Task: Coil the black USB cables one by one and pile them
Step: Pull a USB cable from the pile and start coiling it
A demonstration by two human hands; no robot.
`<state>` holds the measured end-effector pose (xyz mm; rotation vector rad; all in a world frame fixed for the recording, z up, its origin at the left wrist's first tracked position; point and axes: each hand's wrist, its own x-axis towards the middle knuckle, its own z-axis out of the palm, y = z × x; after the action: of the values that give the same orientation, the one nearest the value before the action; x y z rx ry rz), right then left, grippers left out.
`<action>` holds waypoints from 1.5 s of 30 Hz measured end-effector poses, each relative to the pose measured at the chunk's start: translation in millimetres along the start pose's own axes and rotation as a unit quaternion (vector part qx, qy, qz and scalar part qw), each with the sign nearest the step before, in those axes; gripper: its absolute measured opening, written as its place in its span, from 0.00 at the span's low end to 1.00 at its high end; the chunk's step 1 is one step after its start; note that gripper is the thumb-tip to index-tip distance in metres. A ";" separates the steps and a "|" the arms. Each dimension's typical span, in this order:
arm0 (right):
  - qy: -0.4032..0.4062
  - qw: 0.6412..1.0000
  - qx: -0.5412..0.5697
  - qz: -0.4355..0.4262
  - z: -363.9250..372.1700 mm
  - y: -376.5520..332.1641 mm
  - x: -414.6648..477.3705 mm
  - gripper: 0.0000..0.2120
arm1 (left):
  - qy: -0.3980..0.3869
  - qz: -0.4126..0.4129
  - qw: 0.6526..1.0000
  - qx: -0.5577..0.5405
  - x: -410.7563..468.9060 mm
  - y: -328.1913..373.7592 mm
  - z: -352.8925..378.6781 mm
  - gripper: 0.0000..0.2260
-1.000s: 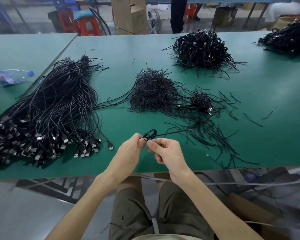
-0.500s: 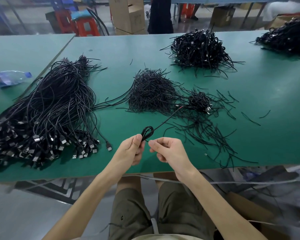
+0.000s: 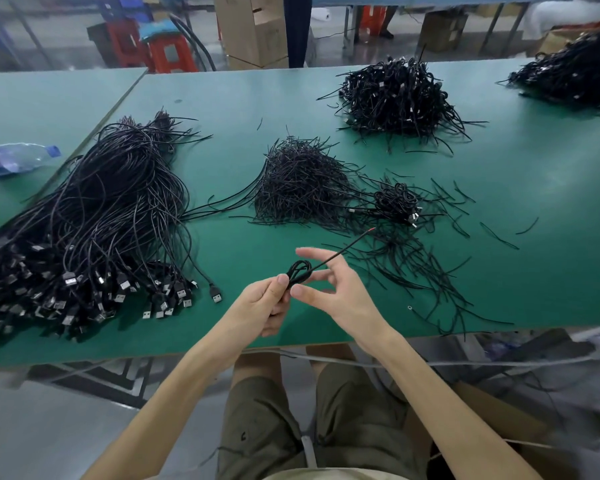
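At the far left a plastic bottle [image 3: 14, 161] lies on the green table [image 3: 222, 98]; next to it sprawls the heap of loose cables [image 3: 101, 216], plugs toward the near edge; just right of those plugs the left hand [image 3: 257, 306] is clamped on the cable [image 3: 297, 271] being wound, thumb and fingers pinching the base of its small loops, which stand up above the thumb; the right hand [image 3: 336, 292] sits just beside it with fingers spread apart and gripping nothing, thumb tip close under the loops; the loose end [image 3: 354, 242] runs from the loops up and to the right across those open fingers, a straight line off the table, and I cannot tell whether it touches them; so the part left to wind lies right of the pinch and the right hand is the nearer one to take it; farther right and back sits the small pile of coiled cables [image 3: 395, 202], well apart from both hands, likely where this one goes. Against half a second ago, the right hand's fingers were drawn together by the loops and have since fanned open; a second ago the loose end lay low and pointed right, and it is now raised and shorter.
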<state>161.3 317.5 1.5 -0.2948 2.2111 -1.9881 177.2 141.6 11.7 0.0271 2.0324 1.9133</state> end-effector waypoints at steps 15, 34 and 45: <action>0.067 0.996 0.014 -0.048 3.9 4.8 -2.3 0.02 | -0.037 0.012 0.996 -0.080 -1.5 -1.2 -5.5 0.18; 0.026 0.987 0.157 0.028 15.3 -1.8 -6.1 0.08 | 0.022 0.002 1.000 -0.016 -7.1 7.8 3.9 0.23; 0.031 0.988 0.143 0.037 15.8 3.7 -6.7 0.09 | 0.099 -0.001 0.995 -0.001 -3.6 3.0 12.5 0.18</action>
<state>171.5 304.2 -3.9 -0.1129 1.9023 -2.2629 183.1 153.1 15.2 -0.1716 2.1545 1.9854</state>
